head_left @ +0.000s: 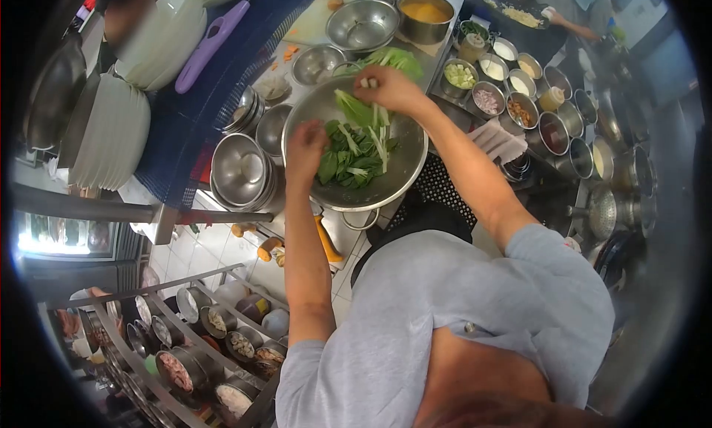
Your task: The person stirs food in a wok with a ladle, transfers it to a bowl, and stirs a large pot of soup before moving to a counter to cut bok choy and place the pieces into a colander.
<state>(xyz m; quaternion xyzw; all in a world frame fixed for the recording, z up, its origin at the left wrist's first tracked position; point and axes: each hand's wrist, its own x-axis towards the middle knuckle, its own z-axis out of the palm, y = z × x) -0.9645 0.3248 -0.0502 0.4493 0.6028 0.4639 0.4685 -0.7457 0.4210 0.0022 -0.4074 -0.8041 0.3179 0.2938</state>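
Observation:
Cut leafy greens, which look like bok choy (354,158), lie in a wide metal bowl (407,161) in front of me. My right hand (386,89) is closed over the bowl's far side, with pale stalk ends between its fingers and a green leaf (356,110) just below. At the left of the bowl, my left hand (306,147) is curled beside the greens; its fingers are slightly blurred, and what they hold, if anything, is hidden. More whole leaves (397,61) sit just beyond the bowl's far rim.
Stacked metal bowls (239,170) stand left of the big bowl. Behind are a steel bowl (362,24) and a pot of orange contents (426,16). Several ingredient tins (487,100) fill the right side. White plates (111,135) and a purple-handled tool (213,46) are at left. Another person's hand (582,31) is far right.

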